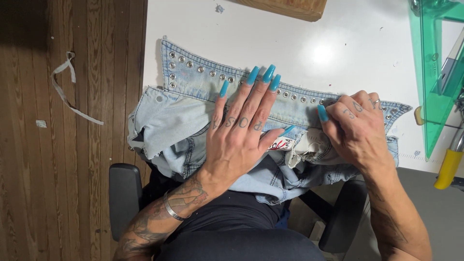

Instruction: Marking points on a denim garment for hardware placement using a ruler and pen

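The white table [338, 43] carries everything; places below are told from the denim jacket [183, 116], which lies at the table's near edge and spills off it toward the person's lap. Its studded collar [203, 72] runs along its far side, spread flat on the table. A wood floor [72, 145] lies left of the jacket, with a strip of white scrap [65, 92] on it. A black chair arm [124, 193] sits below the jacket's left corner. A green clear ruler [435, 92] stands well right of the jacket, a yellow handle [448, 168] just below it.

The left hand [241, 130] lies flat on the jacket's middle, fingers stretched wide, tips reaching the collar, gripping nothing. The right hand [355, 125] rests on the jacket's right end, fingers curled under, knuckles up, pressing the cloth; whether it pinches fabric cannot be told. A white label [282, 143] shows between the hands.
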